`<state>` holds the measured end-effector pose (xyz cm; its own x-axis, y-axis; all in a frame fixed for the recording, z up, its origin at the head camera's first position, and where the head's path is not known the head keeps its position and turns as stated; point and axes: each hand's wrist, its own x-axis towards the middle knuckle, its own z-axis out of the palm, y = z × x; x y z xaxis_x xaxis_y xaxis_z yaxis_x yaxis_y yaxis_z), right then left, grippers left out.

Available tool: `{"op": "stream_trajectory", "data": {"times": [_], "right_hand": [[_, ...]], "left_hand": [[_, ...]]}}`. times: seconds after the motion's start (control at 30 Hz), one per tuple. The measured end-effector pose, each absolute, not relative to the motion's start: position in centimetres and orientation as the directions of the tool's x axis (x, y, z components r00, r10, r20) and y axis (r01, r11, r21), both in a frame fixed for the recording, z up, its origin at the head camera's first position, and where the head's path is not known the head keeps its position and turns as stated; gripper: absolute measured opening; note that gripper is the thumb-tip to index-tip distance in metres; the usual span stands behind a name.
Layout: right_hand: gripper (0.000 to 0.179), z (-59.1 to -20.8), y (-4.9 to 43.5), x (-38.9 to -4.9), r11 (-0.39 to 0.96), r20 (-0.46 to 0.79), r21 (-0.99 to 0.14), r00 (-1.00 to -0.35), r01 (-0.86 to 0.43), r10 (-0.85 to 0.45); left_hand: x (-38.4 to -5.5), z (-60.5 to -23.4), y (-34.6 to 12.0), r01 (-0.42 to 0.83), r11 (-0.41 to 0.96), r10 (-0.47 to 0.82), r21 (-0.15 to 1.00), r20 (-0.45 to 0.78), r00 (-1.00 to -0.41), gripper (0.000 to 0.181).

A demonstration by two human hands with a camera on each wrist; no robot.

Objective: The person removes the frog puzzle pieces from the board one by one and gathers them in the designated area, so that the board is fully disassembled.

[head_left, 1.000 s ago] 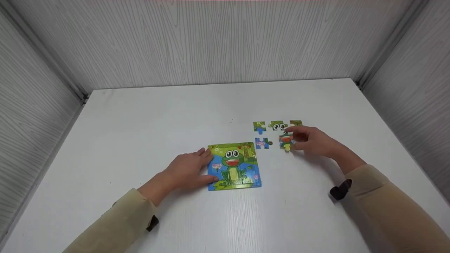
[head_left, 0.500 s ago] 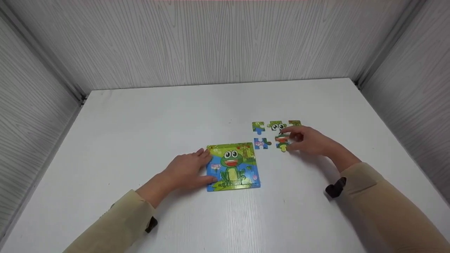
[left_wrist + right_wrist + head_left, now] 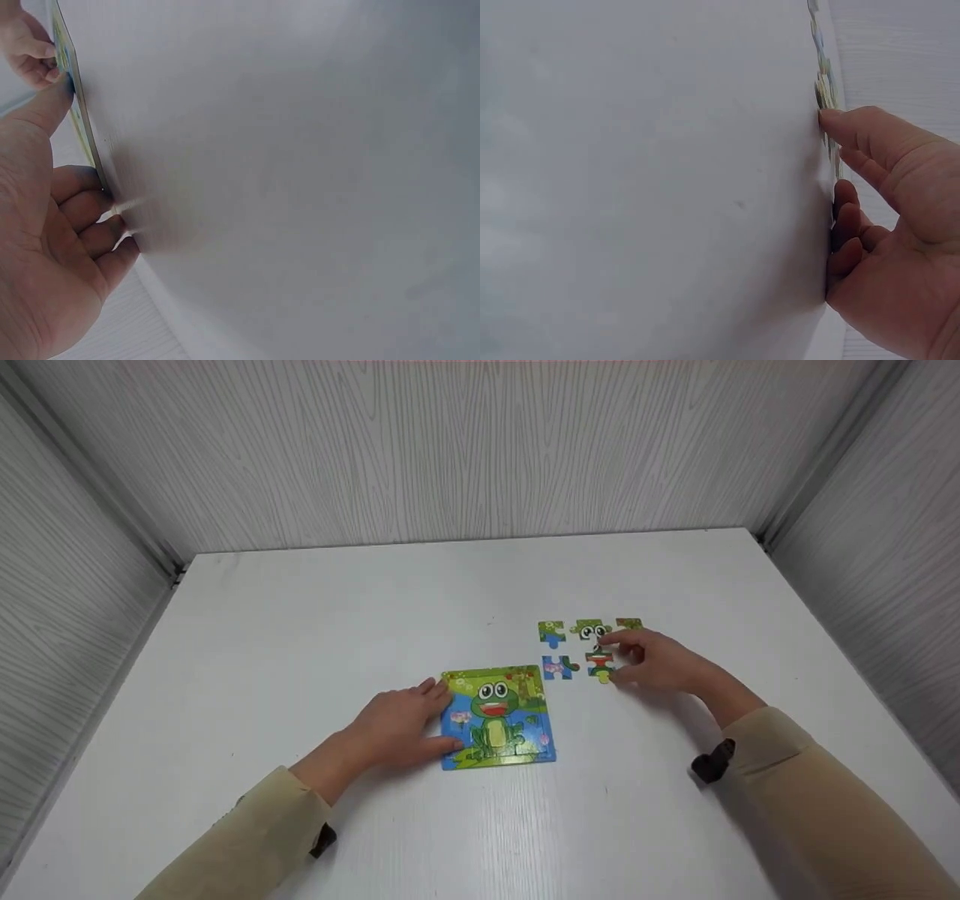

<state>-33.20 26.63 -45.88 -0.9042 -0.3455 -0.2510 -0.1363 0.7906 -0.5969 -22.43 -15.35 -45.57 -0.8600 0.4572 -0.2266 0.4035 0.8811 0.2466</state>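
Observation:
A square frog puzzle board [image 3: 499, 727] lies flat on the table in the head view. My left hand [image 3: 397, 727] rests along its left side, the thumb on the lower left border and the fingers at the upper left corner. Seen from the left wrist, the board's edge [image 3: 86, 124] runs beside the thumb and fingers. To the right of the board, my right hand [image 3: 660, 660] holds a jigsaw piece [image 3: 601, 666] with the frog's mouth and belly between index finger and thumb, low over the table. In the right wrist view the thumb [image 3: 855, 127] reaches the row of pieces.
Around the held piece lie an eyes piece [image 3: 590, 625], a green and blue piece [image 3: 551, 631], a pink flower piece [image 3: 556, 667] and a red-topped piece [image 3: 628, 622] partly behind the right hand. Panelled walls [image 3: 450, 450] enclose the white table [image 3: 337, 600].
My right hand has slid the mouth piece slightly left, beneath the eyes piece and closer to the flower piece. The left hand keeps its place on the board.

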Motion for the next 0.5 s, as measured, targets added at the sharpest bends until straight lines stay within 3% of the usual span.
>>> {"op": "stream_trajectory", "data": {"times": [0.5], "right_hand": [[0.043,-46.33,26.95,-32.94,0.784,-0.238,-0.608,-0.913,-0.127,-0.332]], "left_hand": [[-22.45,-45.62,-15.38,0.413,0.876,0.465,0.248,-0.212,-0.859,0.087]]}}
